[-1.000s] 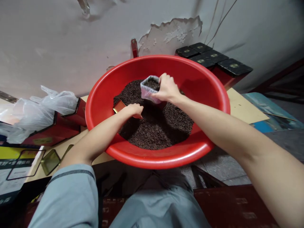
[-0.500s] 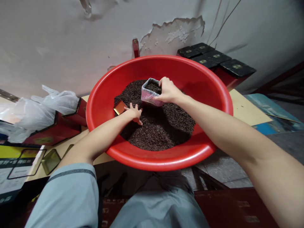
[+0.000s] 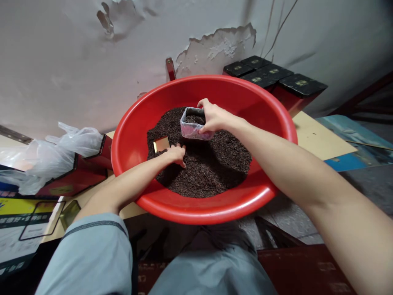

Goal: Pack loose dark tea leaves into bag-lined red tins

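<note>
A large red basin (image 3: 215, 211) holds a heap of dark, dry tea leaves (image 3: 202, 180). Over the heap, my right hand (image 3: 211, 116) grips the right side of a pinkish tin (image 3: 195, 131) lined with clear plastic. Dark leaves show inside this tin, and its mouth faces up. My left hand (image 3: 177, 155) reaches low over the leaves with its fingers stretched out, holding nothing I can see. Just beyond it a small gold-coloured box or lid (image 3: 161, 144) lies partly sunk in the heap. Whether my left fingers touch that box, I cannot tell.
Several red tins with black lids (image 3: 302, 84) stand behind the basin at right. At left, red tins (image 3: 64, 180) lie under clear plastic bags (image 3: 46, 151). A gold metal lid (image 3: 70, 213) and a black frame (image 3: 41, 221) are near my left arm. A peeling wall (image 3: 221, 45) rises behind.
The pinkish tin in my right hand has tipped slightly and shifted a little left. The gold box has turned. My left fingers have drawn closer together. The camera view has moved slightly.
</note>
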The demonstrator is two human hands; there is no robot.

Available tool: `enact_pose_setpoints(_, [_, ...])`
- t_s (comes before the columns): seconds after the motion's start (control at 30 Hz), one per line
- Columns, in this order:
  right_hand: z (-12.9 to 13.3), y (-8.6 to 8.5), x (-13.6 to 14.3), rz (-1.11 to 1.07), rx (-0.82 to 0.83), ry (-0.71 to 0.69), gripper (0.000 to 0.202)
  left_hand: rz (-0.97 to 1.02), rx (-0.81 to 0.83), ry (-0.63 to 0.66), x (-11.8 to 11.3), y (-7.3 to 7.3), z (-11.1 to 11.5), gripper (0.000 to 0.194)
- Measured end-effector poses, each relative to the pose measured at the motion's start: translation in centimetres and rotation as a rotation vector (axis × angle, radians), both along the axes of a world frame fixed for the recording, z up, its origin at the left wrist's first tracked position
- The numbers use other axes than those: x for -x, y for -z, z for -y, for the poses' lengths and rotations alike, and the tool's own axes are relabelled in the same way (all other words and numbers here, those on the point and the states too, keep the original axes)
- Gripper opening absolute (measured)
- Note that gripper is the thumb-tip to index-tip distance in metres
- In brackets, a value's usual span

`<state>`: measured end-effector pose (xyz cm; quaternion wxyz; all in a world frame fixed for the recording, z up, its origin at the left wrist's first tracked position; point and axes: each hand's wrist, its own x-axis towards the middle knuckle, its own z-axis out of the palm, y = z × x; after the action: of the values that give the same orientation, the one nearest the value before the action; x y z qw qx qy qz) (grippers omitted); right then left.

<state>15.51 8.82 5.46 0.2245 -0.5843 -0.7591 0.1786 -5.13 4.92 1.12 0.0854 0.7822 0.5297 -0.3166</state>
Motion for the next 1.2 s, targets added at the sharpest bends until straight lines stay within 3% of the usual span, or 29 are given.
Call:
enact_pose_setpoints(0.13, [-0.1, -0.4, -0.8, -0.02, 0.04, -0.041, 0.101, -0.048, -0.001, -0.019, -0.8, 0.1, 1.1, 0.103])
enact_pose_setpoints(0.3, [-0.1, -0.2, -1.0, -0.006, 0.057, -0.107, 0.098, -0.069, 0.001, -0.007, -1.8, 0.4, 2.2, 0.085])
enact_pose_setpoints(0.5, [-0.6, 0.3, -1.1, 0.004, 0.022, -0.124, 0.101, -0.104, 0.045, 0.072, -1.5, 0.4, 1.2, 0.097])
enact_pose_setpoints(0.6, [-0.8, 0.4, -1.2, 0.009, 0.016, -0.131, 0.101, -0.085, 0.016, 0.193, -1.2, 0.5, 0.9, 0.081])
enact_pose_setpoints(0.73, [-0.9, 0.5, -1.2, 0.029, 0.014, -0.126, 0.105, -0.116, -0.025, 0.241, -1.3, 0.3, 0.9, 0.056])
enact_pose_setpoints(0.83, [-0.9, 0.6, -1.3, 0.041, 0.013, -0.129, 0.107, -0.116, 0.0, 0.247, -1.2, -0.7, 0.0, 0.049])
enact_pose_setpoints(1.07, [-0.7, -0.3, -2.0, 0.015, 0.026, -0.16, 0.117, 0.128, -0.086, 0.147, 0.6, -4.3, -2.6, 0.067])
enact_pose_setpoints(1.2, [-0.9, -0.9, -2.5, -0.08, -0.043, -0.072, 0.096, 0.268, 0.029, 0.029, 1.6, -6.1, -2.7, 0.063])
